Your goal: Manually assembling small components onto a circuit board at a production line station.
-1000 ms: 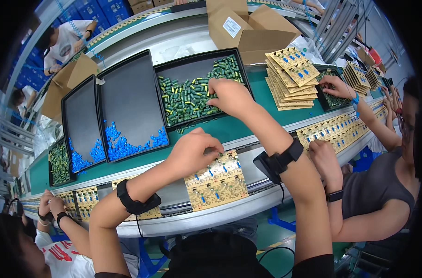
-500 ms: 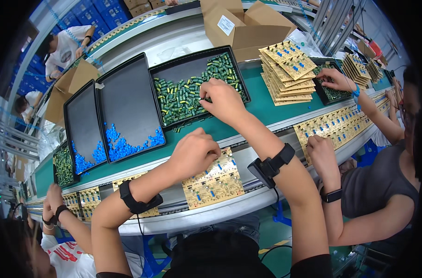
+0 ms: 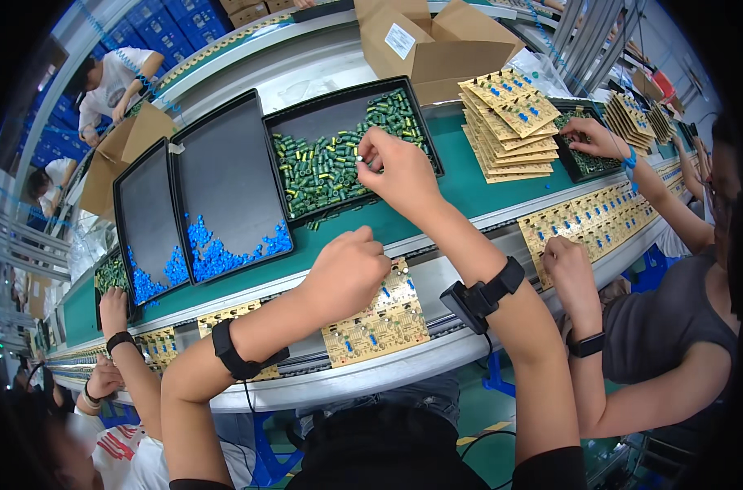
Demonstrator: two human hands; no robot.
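My right hand (image 3: 400,170) is over the near right part of a black tray (image 3: 310,129) of green capacitors (image 3: 318,171). Its thumb and fingertips pinch one capacitor, whose silvery end (image 3: 360,158) shows between them. My left hand (image 3: 347,271) hovers over the upper left part of a tan circuit board (image 3: 377,327) on the conveyor. Its fingers are curled together, and whatever they hold, if anything, is hidden. Blue and small pale components stand on that board.
Two black trays (image 3: 224,171) with small blue components (image 3: 224,249) stand left. Stacked circuit boards (image 3: 510,139) rise at right, before an open cardboard box (image 3: 437,57). Co-workers' hands (image 3: 569,265) are at work on the right and left (image 3: 113,310).
My right hand has lifted slightly, and a capacitor's end now shows in its pinch. My left hand stays over the board. The left co-worker's hand has reached up to a tray.
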